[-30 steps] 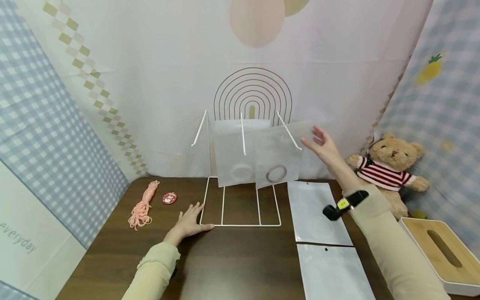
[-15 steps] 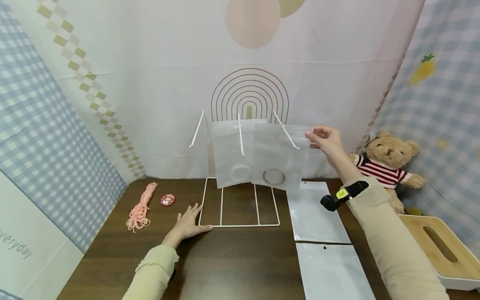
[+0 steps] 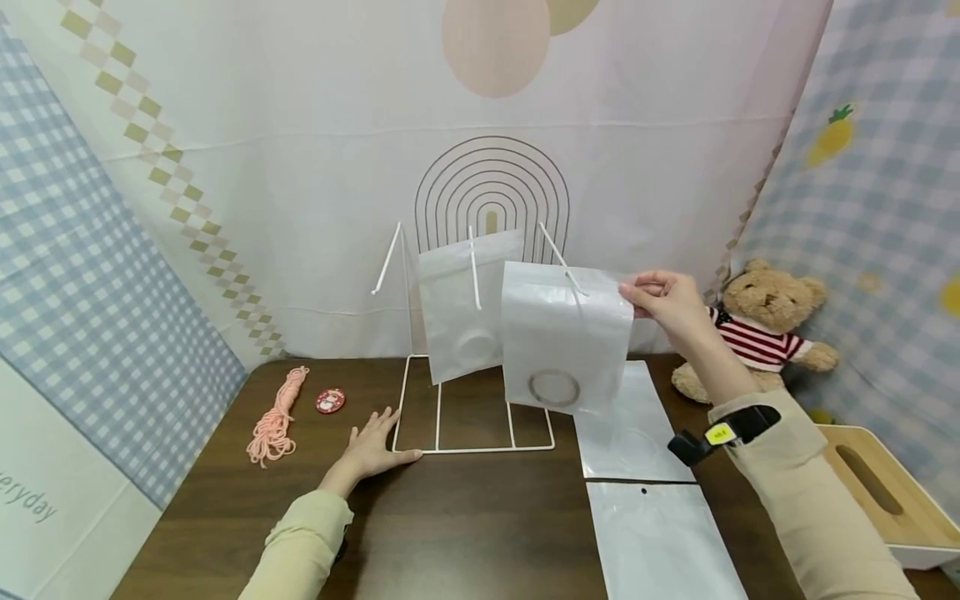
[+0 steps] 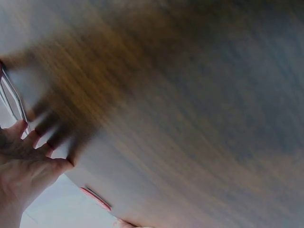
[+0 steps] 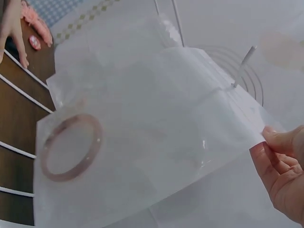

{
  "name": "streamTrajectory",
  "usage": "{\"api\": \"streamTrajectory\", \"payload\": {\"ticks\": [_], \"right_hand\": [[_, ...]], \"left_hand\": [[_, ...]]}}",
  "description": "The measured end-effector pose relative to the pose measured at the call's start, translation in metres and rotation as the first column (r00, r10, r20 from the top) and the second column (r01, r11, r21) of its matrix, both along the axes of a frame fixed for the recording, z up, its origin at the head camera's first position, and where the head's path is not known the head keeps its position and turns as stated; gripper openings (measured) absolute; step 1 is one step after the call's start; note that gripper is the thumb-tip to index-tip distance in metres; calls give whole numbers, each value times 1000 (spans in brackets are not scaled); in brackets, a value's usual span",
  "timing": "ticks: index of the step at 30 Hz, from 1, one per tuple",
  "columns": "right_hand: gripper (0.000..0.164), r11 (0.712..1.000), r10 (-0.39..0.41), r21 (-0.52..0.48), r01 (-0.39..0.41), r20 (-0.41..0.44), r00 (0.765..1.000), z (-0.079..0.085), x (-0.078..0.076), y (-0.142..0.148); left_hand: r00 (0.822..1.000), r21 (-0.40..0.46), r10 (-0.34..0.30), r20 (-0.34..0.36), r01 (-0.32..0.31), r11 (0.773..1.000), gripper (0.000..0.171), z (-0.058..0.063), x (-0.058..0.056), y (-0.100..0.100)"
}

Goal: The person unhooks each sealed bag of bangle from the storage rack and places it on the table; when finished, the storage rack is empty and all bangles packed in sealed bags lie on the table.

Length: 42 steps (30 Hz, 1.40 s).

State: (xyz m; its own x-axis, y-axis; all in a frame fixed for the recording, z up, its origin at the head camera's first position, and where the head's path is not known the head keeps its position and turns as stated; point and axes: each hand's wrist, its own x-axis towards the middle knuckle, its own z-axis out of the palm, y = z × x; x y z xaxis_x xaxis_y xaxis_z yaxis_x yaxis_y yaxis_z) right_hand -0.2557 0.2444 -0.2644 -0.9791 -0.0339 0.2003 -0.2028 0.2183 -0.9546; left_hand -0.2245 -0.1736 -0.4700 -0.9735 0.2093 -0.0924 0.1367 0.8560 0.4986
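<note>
My right hand [image 3: 667,307] pinches the upper right edge of a translucent plastic zip bag [image 3: 566,333] between thumb and fingers. A bangle [image 5: 49,154] shows through the bag's lower part in the right wrist view. The bag hangs near the front end of the right hook [image 3: 557,248] of a white wire display rack [image 3: 480,451]. On the middle hook hangs a second translucent bag [image 3: 453,321], tilted, with a pale ring shape inside. My left hand [image 3: 369,448] lies with fingers spread at the front left corner of the rack's base, thumb along the front bar.
Two flat silvery-white bags [image 3: 633,433] lie right of the rack. At left are a pink cord bundle [image 3: 279,421] and a red round badge [image 3: 330,401]. A teddy bear [image 3: 765,333] and a wooden-lidded tissue box [image 3: 862,475] stand at the right.
My right hand has closed on the right bag's edge and drawn it forward along its hook. The middle bag has swung to a tilt. My left hand has stayed at the rack base.
</note>
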Motion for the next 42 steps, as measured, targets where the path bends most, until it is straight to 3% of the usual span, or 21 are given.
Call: {"api": "streamTrajectory", "payload": {"ticks": [7,13,19,23,27,32,35,39,42], "right_hand": [[6,1000,10,8,-10,31,999,0,20,10],[6,993,54,-109,-50,36,998,0,32,13],[8,964,132,-240,-118,45,990,-1,47,12],[17,927,218,-319,-197,30,975,-10,57,6],[22,904,310,-328,-275,60,949,-30,66,-4],[19,919,345,-275,-282,217,913,-67,69,-22],[12,942,299,-248,-227,315,901,-93,64,-31],[3,976,192,-166,-138,378,906,-124,53,-38],[13,990,137,-74,-117,380,915,-144,48,-43]], "left_hand": [[1000,-3,-4,8,4,1000,88,-2,-3,0],[1000,-1,-4,9,4,1000,89,-3,-4,0],[1000,-1,-6,12,6,1000,89,-1,-1,1],[1000,-3,-4,9,4,1000,89,1,-1,1],[1000,-3,-9,11,9,1000,89,1,-2,0],[1000,7,-13,14,13,1000,89,1,-3,-2],[1000,-1,-13,12,13,1000,89,0,-3,-2],[1000,-4,-10,10,10,1000,89,-2,-4,-1],[1000,-4,-8,7,8,1000,90,-5,-5,-1]]}}
